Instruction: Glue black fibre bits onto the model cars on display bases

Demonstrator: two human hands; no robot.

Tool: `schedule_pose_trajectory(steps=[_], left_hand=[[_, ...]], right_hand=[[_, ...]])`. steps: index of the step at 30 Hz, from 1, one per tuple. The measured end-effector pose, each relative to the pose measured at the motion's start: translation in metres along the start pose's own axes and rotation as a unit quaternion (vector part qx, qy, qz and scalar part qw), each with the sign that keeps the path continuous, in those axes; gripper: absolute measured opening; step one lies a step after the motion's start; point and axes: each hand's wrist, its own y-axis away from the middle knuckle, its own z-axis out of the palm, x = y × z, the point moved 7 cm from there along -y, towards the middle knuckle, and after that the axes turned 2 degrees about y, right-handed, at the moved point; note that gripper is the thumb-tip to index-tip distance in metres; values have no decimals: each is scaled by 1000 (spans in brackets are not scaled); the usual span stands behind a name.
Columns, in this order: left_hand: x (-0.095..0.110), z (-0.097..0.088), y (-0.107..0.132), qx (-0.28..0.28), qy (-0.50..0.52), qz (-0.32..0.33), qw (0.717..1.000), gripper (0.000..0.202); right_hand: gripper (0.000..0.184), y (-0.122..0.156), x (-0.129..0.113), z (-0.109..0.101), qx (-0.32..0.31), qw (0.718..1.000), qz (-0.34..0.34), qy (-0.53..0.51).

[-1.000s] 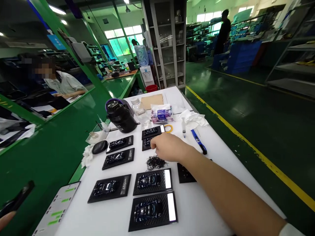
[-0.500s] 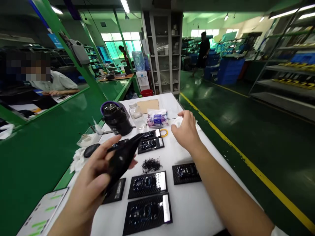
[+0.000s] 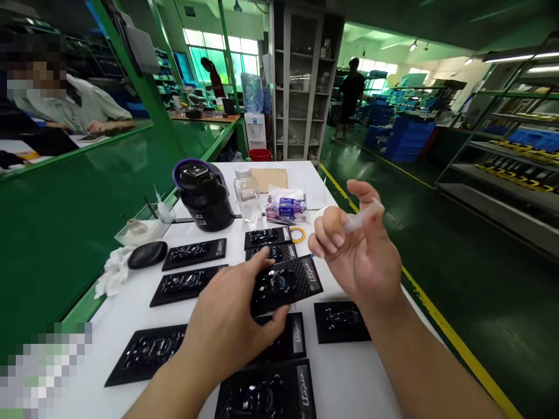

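My left hand (image 3: pixel 227 314) grips a black textured plaque (image 3: pixel 286 282) by its left end, thumb below and fingers above. The plaque is tilted face up above the table, with a raised glossy car shape and silvery "Utopia" lettering. In my right hand (image 3: pixel 367 262) is a translucent syringe (image 3: pixel 360 218), its fingers curled round the barrel and its flanged end near the thumb. The small blue tip (image 3: pixel 312 256) points down-left, close to the plaque's lettered end; whether it touches, I cannot tell. Similar plaques lie beneath and around, including a near one (image 3: pixel 266 390) and one at right (image 3: pixel 340 322).
Behind the plaques stand a black jug (image 3: pixel 203 201), a clear bottle (image 3: pixel 248 201) and a tissue pack (image 3: pixel 286 206). A yellow tape ring (image 3: pixel 298 234) lies nearby. At left are a black oval object (image 3: pixel 147 255) and crumpled tissue (image 3: pixel 112 270). A co-worker (image 3: pixel 82 105) sits beyond the green partition.
My left hand has moved right and turned the plaque from nearly edge-on to face up. My right hand, formerly over the white tissue, now holds the syringe beside the plaque.
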Motion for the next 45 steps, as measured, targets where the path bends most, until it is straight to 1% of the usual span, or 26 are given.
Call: schedule_pose_trajectory(steps=[2,3,5,7,11,16,25,35,45], left_hand=[[13,3,1,1,11,29,1000,75],[18,4,1,2,20,38,999,74],[24,5,3,9,42,38,998,73],[26,5,5,18,57,28,998,74],[26,4,6,30,57,28,998,74],[25,2,7,39,55,32,997,75],[29,-2,5,51,45,43,997,70],[29,-1,5,47,45,43,997,68],[29,-1,4,46,45,47,997,67]], right_hand=[[39,7,10,12,-38,994,68,-77],[46,10,15,15,-53,989,91,-106],[61,13,20,15,-80,979,110,-149],[67,14,22,13,-106,973,110,-176],[65,14,21,13,-143,966,100,-190],[61,16,18,18,-173,961,103,-189],[60,16,19,20,-175,964,105,-172],[59,15,19,19,-183,962,110,-168],[62,14,19,17,-159,965,113,-172]])
